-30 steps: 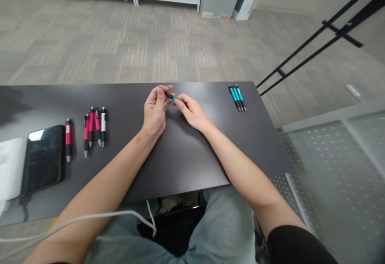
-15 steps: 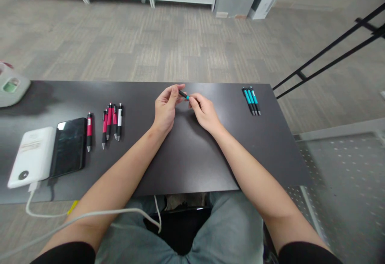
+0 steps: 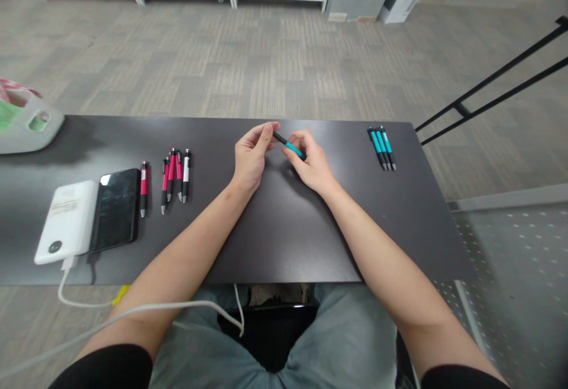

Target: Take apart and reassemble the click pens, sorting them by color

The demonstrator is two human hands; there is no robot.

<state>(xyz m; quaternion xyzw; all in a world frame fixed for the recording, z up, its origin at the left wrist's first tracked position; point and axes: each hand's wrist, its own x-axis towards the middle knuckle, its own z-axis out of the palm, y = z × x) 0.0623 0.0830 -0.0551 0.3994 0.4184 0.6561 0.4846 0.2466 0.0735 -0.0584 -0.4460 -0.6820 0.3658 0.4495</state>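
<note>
Over the middle of the dark table, a turquoise pen with a black grip (image 3: 294, 150) slants between my two hands. My left hand (image 3: 252, 155) pinches its black end between thumb and fingertips. Around the turquoise barrel, my right hand (image 3: 310, 161) is closed, thumb in front and fingers behind. The pen's far end is partly hidden by the right hand. On the right lie three turquoise pens (image 3: 382, 148) side by side. To the left, several red pens (image 3: 171, 173) and a white pen (image 3: 186, 175) form a loose row, with one red pen (image 3: 144, 189) apart.
A black phone (image 3: 115, 208) and a white power bank (image 3: 66, 220) lie at the table's left. A white cable (image 3: 155, 305) runs from the power bank across my left forearm. A pale basket (image 3: 48, 120) stands at the far left corner.
More of the pen's turquoise barrel now shows, as my right hand has shifted along it and its fingers have lifted. My left hand still holds the black end. The view has turned slightly left.
</note>
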